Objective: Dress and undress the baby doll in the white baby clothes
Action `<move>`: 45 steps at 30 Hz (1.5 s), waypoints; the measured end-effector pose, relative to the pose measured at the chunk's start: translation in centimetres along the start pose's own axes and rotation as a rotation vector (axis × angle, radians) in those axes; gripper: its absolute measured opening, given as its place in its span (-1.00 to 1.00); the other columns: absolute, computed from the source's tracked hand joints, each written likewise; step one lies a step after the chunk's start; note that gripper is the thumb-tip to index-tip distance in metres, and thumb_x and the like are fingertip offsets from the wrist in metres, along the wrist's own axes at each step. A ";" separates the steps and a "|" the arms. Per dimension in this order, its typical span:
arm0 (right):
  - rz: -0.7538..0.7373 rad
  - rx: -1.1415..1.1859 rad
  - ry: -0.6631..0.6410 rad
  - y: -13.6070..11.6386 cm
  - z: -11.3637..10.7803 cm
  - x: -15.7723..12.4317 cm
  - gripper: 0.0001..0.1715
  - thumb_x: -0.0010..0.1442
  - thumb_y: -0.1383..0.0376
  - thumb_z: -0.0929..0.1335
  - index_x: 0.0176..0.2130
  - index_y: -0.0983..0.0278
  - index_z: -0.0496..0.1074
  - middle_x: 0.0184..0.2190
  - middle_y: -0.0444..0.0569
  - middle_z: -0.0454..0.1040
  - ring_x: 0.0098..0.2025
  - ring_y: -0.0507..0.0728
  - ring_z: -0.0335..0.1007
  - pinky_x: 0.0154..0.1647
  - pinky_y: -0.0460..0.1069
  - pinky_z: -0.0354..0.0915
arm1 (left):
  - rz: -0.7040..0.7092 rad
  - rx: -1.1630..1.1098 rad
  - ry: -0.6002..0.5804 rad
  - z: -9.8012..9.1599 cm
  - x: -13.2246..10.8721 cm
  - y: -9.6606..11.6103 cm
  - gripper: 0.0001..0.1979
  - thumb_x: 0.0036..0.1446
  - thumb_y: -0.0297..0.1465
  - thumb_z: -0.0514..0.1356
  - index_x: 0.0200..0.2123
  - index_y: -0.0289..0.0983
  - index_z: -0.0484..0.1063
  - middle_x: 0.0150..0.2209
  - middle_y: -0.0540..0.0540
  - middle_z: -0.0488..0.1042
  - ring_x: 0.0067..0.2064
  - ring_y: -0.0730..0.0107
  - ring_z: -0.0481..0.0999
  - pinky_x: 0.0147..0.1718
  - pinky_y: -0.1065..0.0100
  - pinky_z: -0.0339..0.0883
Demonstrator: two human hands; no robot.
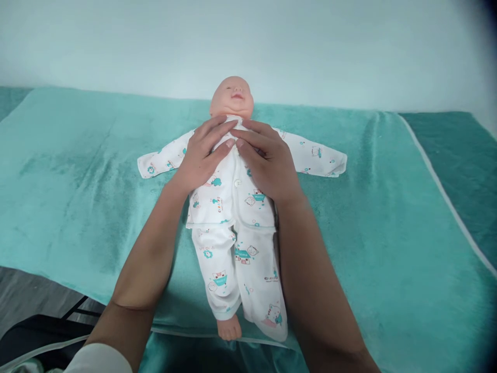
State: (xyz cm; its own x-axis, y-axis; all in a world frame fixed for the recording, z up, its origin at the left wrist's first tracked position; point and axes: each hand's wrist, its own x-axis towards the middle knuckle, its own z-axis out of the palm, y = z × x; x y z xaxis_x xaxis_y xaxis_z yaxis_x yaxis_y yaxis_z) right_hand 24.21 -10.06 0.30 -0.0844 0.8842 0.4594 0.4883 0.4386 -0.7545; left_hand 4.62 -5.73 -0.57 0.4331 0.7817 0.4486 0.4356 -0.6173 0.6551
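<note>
A baby doll lies on its back, head at the far side, in a white printed long-sleeved top and matching trousers. My left hand rests on the chest from the left, fingers stretched out and lying flat on the cloth. From the right, my right hand lies the same way, fingers extended towards the collar. Both thumbs nearly meet over the top's front opening. Below them a white button shows. One bare foot sticks out of a trouser leg; the other leg's end is covered.
A teal plush cloth with a pale edging covers the table. Darker teal cloth shows at the right. Behind stands a pale wall. A black object, partly cut off, is at the lower left above a grey floor.
</note>
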 end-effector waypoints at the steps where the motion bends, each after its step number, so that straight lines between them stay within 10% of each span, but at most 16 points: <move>1: -0.002 0.000 0.003 0.0 0.0 0.0 -0.62 0.45 -0.02 0.31 0.12 -0.08 0.60 0.30 -0.12 0.46 0.42 0.30 0.28 0.48 0.38 0.16 | -0.001 -0.004 -0.002 0.0 0.0 0.0 -0.47 0.40 0.11 0.00 0.29 0.11 0.39 0.45 -0.03 0.29 0.52 0.11 0.18 0.51 -0.09 0.03; 45: 0.088 0.221 0.067 -0.2 0.1 0.0 -0.79 0.33 0.22 0.42 -0.11 0.01 0.68 0.18 -0.12 0.55 0.34 0.26 0.37 0.37 0.29 0.31 | 0.029 0.037 0.029 0.1 -0.2 0.0 -0.50 0.44 0.08 -0.03 0.24 0.07 0.43 0.40 0.00 0.36 0.49 0.12 0.26 0.48 -0.09 0.15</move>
State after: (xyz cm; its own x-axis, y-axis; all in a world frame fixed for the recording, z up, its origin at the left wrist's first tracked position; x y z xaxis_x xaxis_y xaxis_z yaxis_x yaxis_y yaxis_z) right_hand 24.03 -10.16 0.42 0.0116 0.9110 0.4122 0.2887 0.3916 -0.8737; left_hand 4.64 -5.96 -0.73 0.4234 0.7651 0.4852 0.4522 -0.6425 0.6186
